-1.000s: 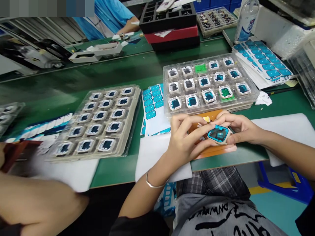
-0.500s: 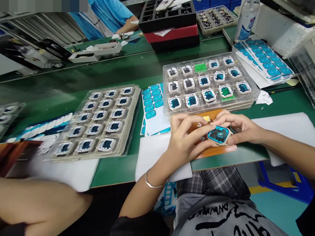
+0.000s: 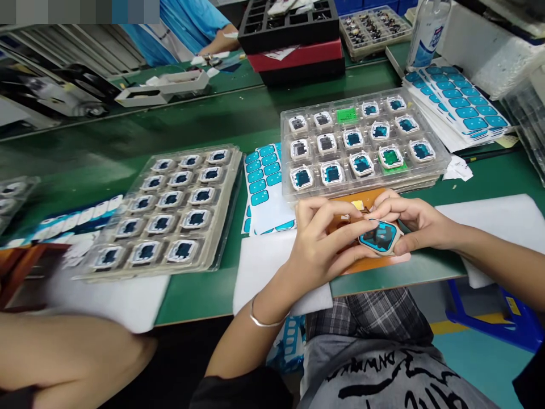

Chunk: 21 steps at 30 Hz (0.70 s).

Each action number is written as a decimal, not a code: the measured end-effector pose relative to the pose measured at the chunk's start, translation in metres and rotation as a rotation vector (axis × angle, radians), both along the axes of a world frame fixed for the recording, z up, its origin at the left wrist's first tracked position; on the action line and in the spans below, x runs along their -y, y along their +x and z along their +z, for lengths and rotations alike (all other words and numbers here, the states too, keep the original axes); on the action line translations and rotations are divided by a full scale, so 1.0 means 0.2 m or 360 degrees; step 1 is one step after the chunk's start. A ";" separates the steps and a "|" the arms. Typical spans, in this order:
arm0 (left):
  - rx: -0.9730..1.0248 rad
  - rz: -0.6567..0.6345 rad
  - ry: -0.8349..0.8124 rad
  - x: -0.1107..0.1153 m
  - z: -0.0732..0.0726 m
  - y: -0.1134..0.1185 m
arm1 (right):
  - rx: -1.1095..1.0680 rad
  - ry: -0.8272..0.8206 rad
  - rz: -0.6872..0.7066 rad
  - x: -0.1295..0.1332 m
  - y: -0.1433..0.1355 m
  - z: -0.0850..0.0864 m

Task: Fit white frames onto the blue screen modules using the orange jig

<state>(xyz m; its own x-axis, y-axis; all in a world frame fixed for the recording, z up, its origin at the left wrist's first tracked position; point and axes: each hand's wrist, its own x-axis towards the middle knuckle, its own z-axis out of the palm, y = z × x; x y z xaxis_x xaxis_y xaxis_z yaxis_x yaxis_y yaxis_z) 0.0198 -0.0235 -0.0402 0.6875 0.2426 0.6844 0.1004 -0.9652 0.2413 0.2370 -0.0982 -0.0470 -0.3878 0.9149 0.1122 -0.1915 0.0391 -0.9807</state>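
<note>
Between my hands is a watch case (image 3: 380, 237), light-framed, rounded and square, with a blue border round a dark opening. My left hand (image 3: 326, 236) grips its left side, thumb below and index finger lying over the top edge. On the other side my right hand (image 3: 411, 221) pinches the frame between thumb and fingers. Both hands are closed on it, above an orange mat (image 3: 361, 264) near the table's front edge. Just behind them, a clear plastic tray (image 3: 286, 190) carries several similar cases. A small yellow piece (image 3: 356, 204) lies on the mat.
Sheets of blue stickers (image 3: 267, 170) lie left of the tray, more sticker sheets (image 3: 462, 102) at the back right. A second tray (image 3: 217, 244) of cases stands left. A bottle (image 3: 428, 34) and stacked boxes (image 3: 293, 54) are behind. Another person's arm (image 3: 72, 358) reaches in at lower left.
The watch case has tilted slightly, its face turned a little more toward me, and my left index finger has shifted slightly. Both hands keep their hold.
</note>
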 end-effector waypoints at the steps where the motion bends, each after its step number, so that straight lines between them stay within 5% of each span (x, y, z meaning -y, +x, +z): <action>1: -0.0004 -0.0008 -0.0005 0.00 0.00 0.00 | 0.0020 0.0009 -0.0010 0.00 0.00 0.00; 13: -0.0136 -0.0203 -0.0055 0.00 0.00 -0.01 | 0.0373 0.0135 -0.0161 0.01 0.03 -0.02; 21: 0.0004 -0.0273 -0.0003 0.00 -0.01 -0.01 | 0.0213 0.0132 -0.0073 0.00 0.02 -0.02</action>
<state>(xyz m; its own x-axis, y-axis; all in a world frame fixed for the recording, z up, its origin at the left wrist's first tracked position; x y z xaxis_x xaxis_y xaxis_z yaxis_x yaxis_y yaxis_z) 0.0186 -0.0239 -0.0413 0.7171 0.1229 0.6860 -0.0666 -0.9677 0.2430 0.2413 -0.0981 -0.0508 -0.3625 0.9216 0.1384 -0.0554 0.1269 -0.9904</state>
